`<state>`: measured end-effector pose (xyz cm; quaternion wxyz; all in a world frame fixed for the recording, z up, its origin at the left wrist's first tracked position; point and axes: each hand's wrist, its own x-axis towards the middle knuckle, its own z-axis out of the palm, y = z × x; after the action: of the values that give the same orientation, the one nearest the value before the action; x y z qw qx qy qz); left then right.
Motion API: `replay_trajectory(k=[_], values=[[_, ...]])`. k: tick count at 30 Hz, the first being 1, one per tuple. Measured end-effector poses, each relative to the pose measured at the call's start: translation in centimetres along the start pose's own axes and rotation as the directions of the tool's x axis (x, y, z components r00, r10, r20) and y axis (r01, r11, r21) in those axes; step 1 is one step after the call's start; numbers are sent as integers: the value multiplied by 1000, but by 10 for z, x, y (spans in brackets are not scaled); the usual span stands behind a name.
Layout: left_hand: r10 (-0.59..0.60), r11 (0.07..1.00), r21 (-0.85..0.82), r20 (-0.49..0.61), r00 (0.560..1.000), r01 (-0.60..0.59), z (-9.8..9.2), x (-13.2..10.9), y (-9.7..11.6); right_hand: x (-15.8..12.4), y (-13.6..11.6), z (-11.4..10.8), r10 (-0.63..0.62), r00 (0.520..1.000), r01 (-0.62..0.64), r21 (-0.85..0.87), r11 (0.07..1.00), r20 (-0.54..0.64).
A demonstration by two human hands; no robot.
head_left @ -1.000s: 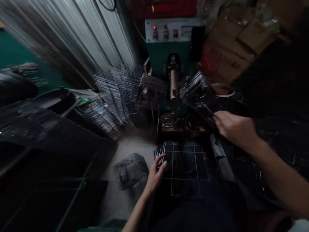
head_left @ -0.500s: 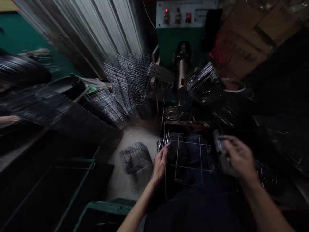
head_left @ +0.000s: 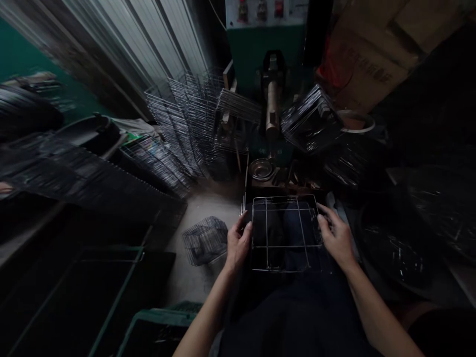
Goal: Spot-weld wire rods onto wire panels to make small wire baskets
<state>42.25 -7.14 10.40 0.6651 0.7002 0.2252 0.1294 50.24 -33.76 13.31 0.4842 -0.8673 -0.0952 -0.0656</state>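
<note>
A wire rack (head_left: 267,233) of thin crossed metal rods lies over my dark-clothed lap. My left hand (head_left: 238,240) grips its left side, thumb on the near face and fingers behind. On the opposite side, my right hand (head_left: 336,235) pinches the rack's right edge between thumb and fingers. Some upright rods stick up just beyond my left fingertips. A grey, flat-looking piece (head_left: 347,223) shows behind my right hand, too dark to name.
A green machine (head_left: 260,47) with a metal arm (head_left: 272,106) stands ahead. Stacked wire racks (head_left: 178,119) lean left of it, and a wire basket (head_left: 205,240) sits on the floor (head_left: 201,201). More wire pieces (head_left: 310,119) and a cardboard box (head_left: 362,69) are at right.
My right hand has moved left and taken hold of the rack's right side. The rack now sits squarer between both hands. The view has shifted slightly.
</note>
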Motion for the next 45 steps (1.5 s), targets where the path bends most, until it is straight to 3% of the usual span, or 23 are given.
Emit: replay_trajectory(k=[9,12,19,29,34,37,40,41,43,45], values=[[49,982,175,104,993,-67,-1,7,6,-10,32,6,185,969,-203,104,974,162],[68,960,264,102,992,-93,-4,11,5,-10,35,6,128,979,-145,100,984,161],[106,920,347,232,967,-184,-11,17,3,-4,40,0,68,977,-74,21,997,203],[75,913,379,211,975,-152,-14,12,-4,0,39,0,23,979,5,-134,991,204],[114,912,365,215,970,-188,-12,11,-5,-6,47,3,1,980,14,-75,997,197],[98,922,331,302,948,-200,-25,14,-2,-10,55,-4,13,974,-14,3,1000,227],[37,939,276,515,856,-206,-48,23,7,-7,58,-25,47,908,-81,66,995,417],[12,939,271,591,807,-213,-55,26,12,-5,58,-33,62,855,-123,85,989,516],[-27,915,302,705,709,-266,-63,30,19,-2,58,-48,60,699,-205,120,971,712],[-53,861,362,763,644,-358,-61,30,22,-1,59,-55,29,561,-252,137,958,827]])
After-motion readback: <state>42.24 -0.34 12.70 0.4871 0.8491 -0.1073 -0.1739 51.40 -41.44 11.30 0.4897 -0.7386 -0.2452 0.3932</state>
